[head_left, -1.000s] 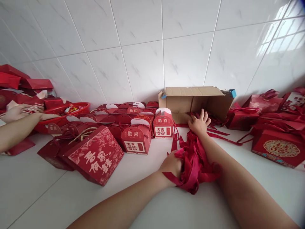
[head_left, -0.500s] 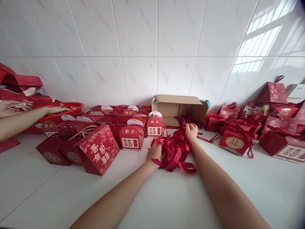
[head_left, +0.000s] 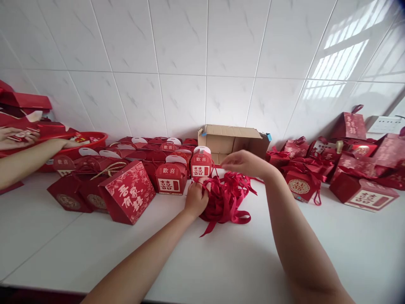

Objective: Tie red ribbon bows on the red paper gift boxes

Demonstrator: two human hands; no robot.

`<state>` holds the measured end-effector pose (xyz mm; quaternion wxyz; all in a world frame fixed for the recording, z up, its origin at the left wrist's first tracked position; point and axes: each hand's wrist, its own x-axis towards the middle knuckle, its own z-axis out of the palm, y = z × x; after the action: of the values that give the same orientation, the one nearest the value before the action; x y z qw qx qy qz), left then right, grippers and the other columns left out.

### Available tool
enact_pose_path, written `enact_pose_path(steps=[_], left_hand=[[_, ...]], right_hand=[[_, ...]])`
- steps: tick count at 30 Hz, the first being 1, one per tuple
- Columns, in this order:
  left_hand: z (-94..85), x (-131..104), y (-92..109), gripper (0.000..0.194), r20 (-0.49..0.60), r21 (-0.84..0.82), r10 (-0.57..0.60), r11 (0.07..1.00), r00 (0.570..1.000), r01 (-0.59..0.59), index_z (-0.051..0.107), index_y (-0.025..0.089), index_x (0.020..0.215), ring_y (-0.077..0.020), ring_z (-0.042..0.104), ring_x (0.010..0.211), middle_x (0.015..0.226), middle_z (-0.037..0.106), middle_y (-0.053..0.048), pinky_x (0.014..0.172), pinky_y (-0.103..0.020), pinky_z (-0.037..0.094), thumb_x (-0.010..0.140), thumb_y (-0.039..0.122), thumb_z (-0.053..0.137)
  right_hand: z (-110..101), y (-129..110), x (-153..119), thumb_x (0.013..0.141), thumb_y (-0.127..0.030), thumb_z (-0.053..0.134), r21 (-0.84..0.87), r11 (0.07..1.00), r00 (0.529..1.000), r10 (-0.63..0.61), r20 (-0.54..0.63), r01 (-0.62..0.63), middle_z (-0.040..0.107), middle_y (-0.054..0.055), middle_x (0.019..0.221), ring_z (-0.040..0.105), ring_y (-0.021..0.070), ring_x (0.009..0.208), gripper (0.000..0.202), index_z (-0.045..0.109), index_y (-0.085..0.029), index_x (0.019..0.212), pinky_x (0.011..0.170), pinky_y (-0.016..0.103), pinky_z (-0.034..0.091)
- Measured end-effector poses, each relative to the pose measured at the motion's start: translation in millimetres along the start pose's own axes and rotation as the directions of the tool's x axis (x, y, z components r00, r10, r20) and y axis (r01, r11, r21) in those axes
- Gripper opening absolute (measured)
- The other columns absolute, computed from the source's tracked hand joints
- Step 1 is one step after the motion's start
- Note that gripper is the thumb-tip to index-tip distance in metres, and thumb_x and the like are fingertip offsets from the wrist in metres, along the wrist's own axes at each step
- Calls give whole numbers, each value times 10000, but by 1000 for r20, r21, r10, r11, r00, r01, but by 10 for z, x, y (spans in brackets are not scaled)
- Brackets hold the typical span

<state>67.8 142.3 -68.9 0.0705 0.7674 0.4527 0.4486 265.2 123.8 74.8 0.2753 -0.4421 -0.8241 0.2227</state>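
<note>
A tangled heap of dark red ribbon (head_left: 229, 198) lies on the white table in front of me, one loose end trailing toward the near edge. At its left side, my left hand (head_left: 198, 196) has its fingers curled on the ribbon. My right hand (head_left: 245, 164) is raised over the back of the heap, fingers stretched out to the left, with nothing visible in them. Just behind the left hand stands a small red gift box (head_left: 201, 164) with a white label. Behind the right hand, an open cardboard box (head_left: 230, 131) lies on its side against the wall, partly hidden.
Rows of red gift boxes (head_left: 169, 179) fill the left, with a tilted flowered box (head_left: 128, 192) nearest. At far left, another person's arm (head_left: 34, 160) reaches into a red basin (head_left: 103, 137). Ribbon-tied boxes (head_left: 299, 185) crowd the right. A tiled wall (head_left: 177, 101) bounds the back.
My right hand has lifted off the ribbon and moved left above it. The left hand has shifted slightly up and left. The heap is a little reshaped, and the view has shifted slightly.
</note>
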Motion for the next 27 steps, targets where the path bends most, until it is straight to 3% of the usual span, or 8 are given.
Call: enact_pose_path(steps=[3, 8, 11, 14, 16, 19, 22, 27], left_hand=[[-46, 14, 11, 172, -19, -19, 24, 1000, 1000, -24, 533, 197, 996, -221, 616, 941, 969, 667, -61, 846, -382, 474, 843, 232, 461], [-104, 16, 37, 205, -9, 17, 52, 998, 999, -52, 548, 197, 885, -239, 624, 864, 869, 662, -55, 804, -394, 483, 691, 133, 552], [-108, 10, 28, 214, -3, 63, 50, 997, 999, -49, 567, 195, 897, -265, 612, 892, 882, 657, -72, 832, -435, 474, 693, 235, 616], [-82, -5, 7, 365, 5, 164, 50, 985, 999, -50, 555, 181, 1012, -287, 593, 974, 977, 647, -100, 881, -467, 454, 727, 397, 627], [-60, -19, 3, 435, 15, 227, 77, 971, 997, -79, 522, 174, 1099, -289, 575, 1036, 1044, 636, -112, 927, -471, 428, 755, 428, 600], [-41, -36, 16, 520, 19, 259, 125, 958, 992, -126, 442, 181, 1238, -286, 534, 1130, 1167, 604, -123, 985, -471, 382, 784, 399, 572], [-44, -36, 17, 586, 47, 235, 95, 966, 994, -103, 387, 183, 1307, -290, 501, 1183, 1265, 554, -137, 1009, -480, 357, 784, 373, 570], [-50, -14, -49, 557, 77, 174, -16, 985, 997, 2, 419, 164, 1291, -302, 487, 1207, 1281, 543, -157, 1000, -488, 372, 797, 379, 560]], right_hand=[[190, -104, 33, 757, -486, 612, -124, 992, 965, 8, 263, 25, 701, 35, 849, 621, 177, 730, 298, 724, -220, 830, 640, 284, 458], [544, -116, 182, 713, -451, 670, -133, 987, 951, -41, 307, 86, 682, 45, 788, 586, 182, 681, 259, 688, -200, 774, 582, 290, 419], [593, -155, 210, 738, -282, 635, -105, 990, 966, -69, 249, 97, 647, 35, 688, 545, 161, 635, 134, 643, -180, 651, 585, 288, 395], [496, -238, 166, 801, -255, 536, -32, 996, 980, -81, 180, 88, 643, 31, 737, 543, 141, 657, 156, 638, -166, 724, 602, 272, 409], [420, -293, 126, 838, -295, 488, 142, 989, 989, -68, 132, 49, 639, 33, 749, 546, 130, 654, 208, 629, -157, 772, 608, 264, 425], [368, -332, 95, 823, -339, 535, 461, 887, 997, -3, 75, -32, 609, 18, 665, 547, 118, 601, 202, 593, -153, 767, 601, 259, 443], [358, -323, 91, 763, -342, 636, 593, 803, 994, 101, -33, -62, 545, -38, 564, 527, 106, 514, 211, 540, -179, 856, 529, 243, 436], [239, -367, 20, 736, -355, 664, 673, 730, 963, 84, -257, 116, 574, -30, 651, 554, 100, 556, 274, 507, -202, 900, 552, 234, 469]])
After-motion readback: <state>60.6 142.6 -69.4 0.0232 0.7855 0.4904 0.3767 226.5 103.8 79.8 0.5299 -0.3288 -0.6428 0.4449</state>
